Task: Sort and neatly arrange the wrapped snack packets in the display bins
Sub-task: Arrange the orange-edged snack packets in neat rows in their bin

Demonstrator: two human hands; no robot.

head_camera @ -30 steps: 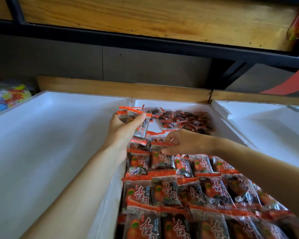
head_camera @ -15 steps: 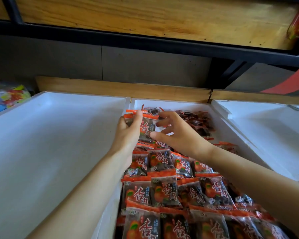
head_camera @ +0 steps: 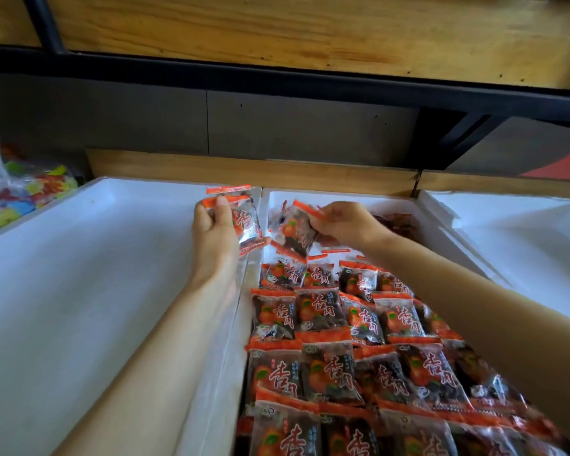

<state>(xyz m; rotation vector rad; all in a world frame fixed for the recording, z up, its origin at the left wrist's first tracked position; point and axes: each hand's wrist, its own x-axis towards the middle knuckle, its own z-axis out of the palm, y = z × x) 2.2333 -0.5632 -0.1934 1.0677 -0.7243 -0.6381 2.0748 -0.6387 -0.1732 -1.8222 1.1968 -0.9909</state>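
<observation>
My left grip is clamped on a small stack of packets, thumb across the orange top seals. It holds them upright above the wall between the left bin and the middle bin. My right grip pinches a tilted packet by its top edge, over the far end of the middle bin. Below, rows of packets lie overlapped, face up, filling the near part of that bin. A loose heap sits in its far right corner. The right bin stands just beside it
</observation>
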